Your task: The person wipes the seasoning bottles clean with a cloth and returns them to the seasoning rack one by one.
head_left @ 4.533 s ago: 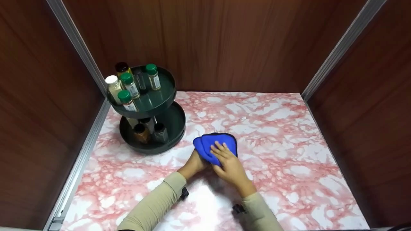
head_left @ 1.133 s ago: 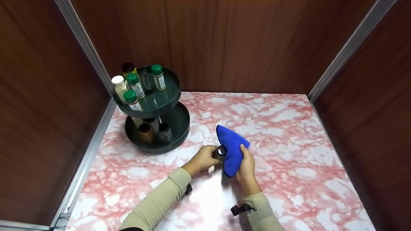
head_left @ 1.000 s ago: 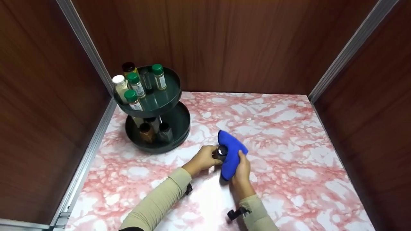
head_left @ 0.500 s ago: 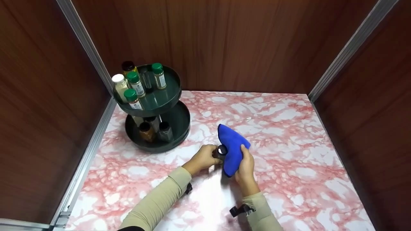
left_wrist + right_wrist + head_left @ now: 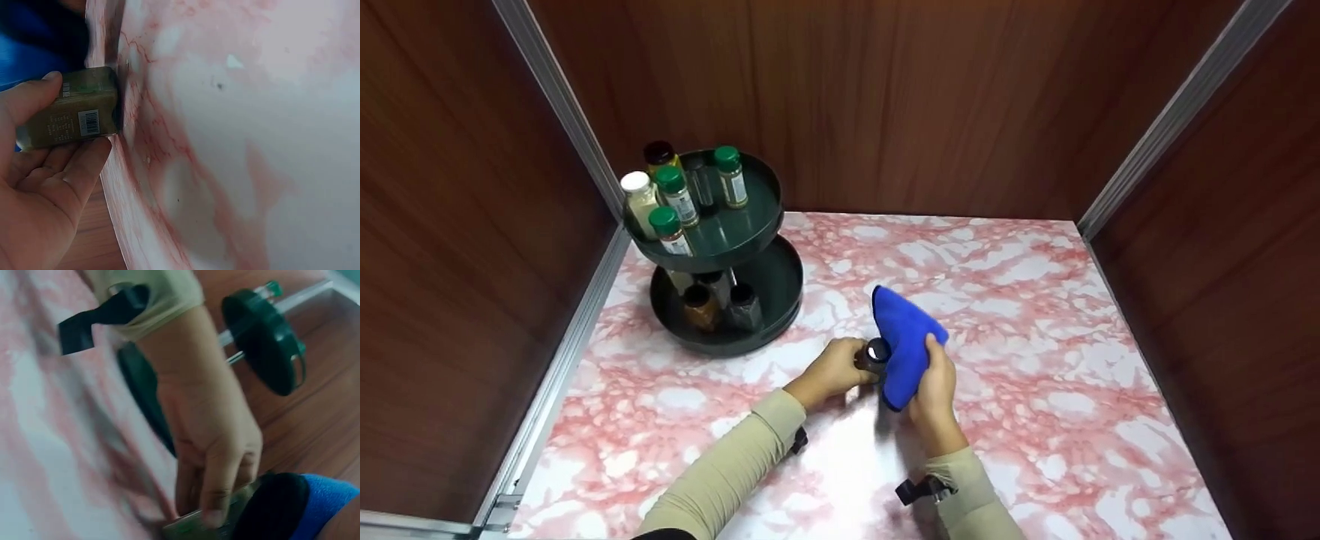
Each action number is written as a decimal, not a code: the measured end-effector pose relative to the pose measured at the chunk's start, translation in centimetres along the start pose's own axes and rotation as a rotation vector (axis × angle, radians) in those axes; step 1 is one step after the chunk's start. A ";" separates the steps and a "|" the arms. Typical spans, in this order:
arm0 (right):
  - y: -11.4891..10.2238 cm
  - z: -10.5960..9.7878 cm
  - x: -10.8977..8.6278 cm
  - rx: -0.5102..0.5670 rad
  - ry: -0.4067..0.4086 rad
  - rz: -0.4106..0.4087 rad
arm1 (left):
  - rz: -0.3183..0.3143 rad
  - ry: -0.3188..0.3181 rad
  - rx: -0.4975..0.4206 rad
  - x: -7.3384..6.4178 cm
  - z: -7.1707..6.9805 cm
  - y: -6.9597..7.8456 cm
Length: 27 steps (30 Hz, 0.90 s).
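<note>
My left hand (image 5: 834, 366) grips a small square-sided spice jar (image 5: 873, 358) by its sides. The jar has a dark round cap; in the left wrist view, its label with a barcode (image 5: 89, 122) shows between thumb and fingers. My right hand (image 5: 936, 386) holds a blue cloth (image 5: 907, 345) with black edging, thumb on its outer face. Folded, the cloth lies against the jar's right side and hides part of it. Most of my right fingers are behind the cloth. In the right wrist view, the left hand (image 5: 211, 433) pinches the jar beside the cloth.
A dark green two-tier round rack (image 5: 750, 232) stands at the back left. Its upper tier carries several bottles, some with green caps (image 5: 727, 157), one white-capped (image 5: 636, 182). Dark-capped jars (image 5: 744, 307) stand below. Wood-look panels (image 5: 915, 105) enclose the marbled table (image 5: 1005, 300).
Earlier the cloth lay over the jar under my right hand's spread fingers. Now it is folded at the jar's right side. During the last second, it has shifted slightly away from me; the left hand stays put.
</note>
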State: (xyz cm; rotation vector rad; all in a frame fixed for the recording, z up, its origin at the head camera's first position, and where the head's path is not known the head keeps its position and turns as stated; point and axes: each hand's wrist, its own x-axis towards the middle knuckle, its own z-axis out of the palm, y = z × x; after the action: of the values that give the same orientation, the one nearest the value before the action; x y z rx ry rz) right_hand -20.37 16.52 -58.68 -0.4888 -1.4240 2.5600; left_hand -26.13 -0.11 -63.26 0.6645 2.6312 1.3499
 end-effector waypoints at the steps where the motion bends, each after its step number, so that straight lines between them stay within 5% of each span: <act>1: 0.1 0.0 0.0 0.005 -0.002 -0.016 | 0.002 0.000 0.007 0.0 0.1 0.0; 10: 4.8 -1.7 0.5 -0.092 0.050 -0.011 | 0.023 0.004 0.008 0.0 0.1 0.1; 20: 0.1 -0.7 -0.6 0.053 -0.036 0.027 | 0.016 -0.029 0.010 0.2 -0.1 0.0; 27: -0.2 -2.0 0.1 0.023 -0.007 -0.001 | 0.005 -0.077 0.012 0.1 -0.6 0.1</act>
State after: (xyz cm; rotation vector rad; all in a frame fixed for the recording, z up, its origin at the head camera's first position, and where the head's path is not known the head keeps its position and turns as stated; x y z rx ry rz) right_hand -19.77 18.23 -59.50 -0.4754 -1.3950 2.5772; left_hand -26.37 -0.42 -62.79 0.7103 2.5808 1.2848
